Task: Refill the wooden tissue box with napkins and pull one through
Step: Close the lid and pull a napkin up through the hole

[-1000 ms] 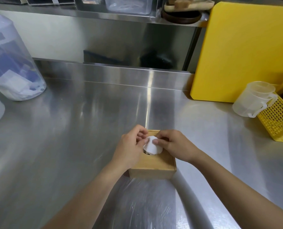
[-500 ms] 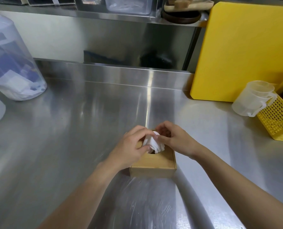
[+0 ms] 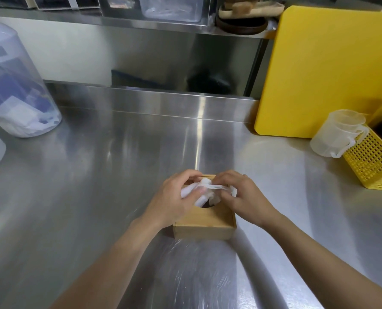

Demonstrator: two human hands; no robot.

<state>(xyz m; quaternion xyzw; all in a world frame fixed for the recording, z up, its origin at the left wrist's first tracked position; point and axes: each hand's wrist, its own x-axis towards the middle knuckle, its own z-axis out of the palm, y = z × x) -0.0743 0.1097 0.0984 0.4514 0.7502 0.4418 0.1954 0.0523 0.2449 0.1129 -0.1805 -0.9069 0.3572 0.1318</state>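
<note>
A: Start with the biggest thing. Why is the box where it is?

B: The stainless steel counter [image 3: 96,197] gives a flat, bare patch right in front of the person, so the wooden tissue box [image 3: 205,224] sits square on it within easy reach of both arms. The yellow cutting board [image 3: 332,70] leans upright at the back right and the clear lidded container [image 3: 14,90] stands far left, both well apart from the work.

A: And the hands?

B: The left hand [image 3: 174,201] and right hand [image 3: 245,197] meet over the lid, 1 from each side. Both are closed in pinches on the white napkin [image 3: 207,190], which rises out of the round hole [image 3: 207,205] in the top. I judge they are spreading it so it stands up and is easy to grab, the last part of the job.

A: What can't you make out?

B: The stack inside the box is hidden, so I can't tell how full it is. The hands cover most of the lid and the hole's far rim. The napkin is bunched, so whether it is 1 sheet or 2 is unclear. The measuring cup [image 3: 337,132] leans on a yellow perforated basket [image 3: 375,161] that the right edge cuts off.
</note>
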